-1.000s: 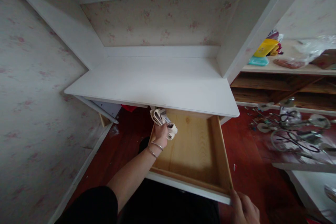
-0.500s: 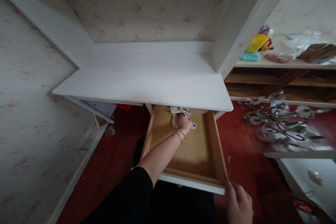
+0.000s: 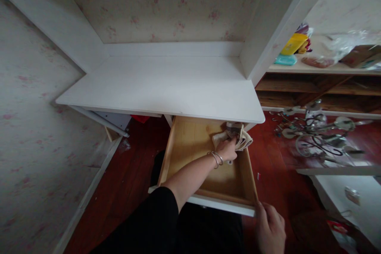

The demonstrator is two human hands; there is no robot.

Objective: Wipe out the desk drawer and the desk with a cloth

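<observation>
The left hand [image 3: 228, 150] has its fingers bunched around a crumpled cream cloth [image 3: 242, 139], pressed into the far right corner of the open pale wooden drawer [image 3: 190, 147] under the white tabletop [image 3: 166, 87]. The right hand [image 3: 269, 230] grips the drawer's near right front corner, fingers curled over it. Judging by this, wiping is partway; the near floor of the drawer seems left to do.

The left hand [image 3: 228, 150] with the crumpled cloth [image 3: 238, 139] has moved across the open drawer [image 3: 190, 147]. One second ago it was at the back left corner, half a second ago near the middle of the back, and now it is at the back right corner, against the right wall. The forearm now lies diagonally across the drawer.
</observation>
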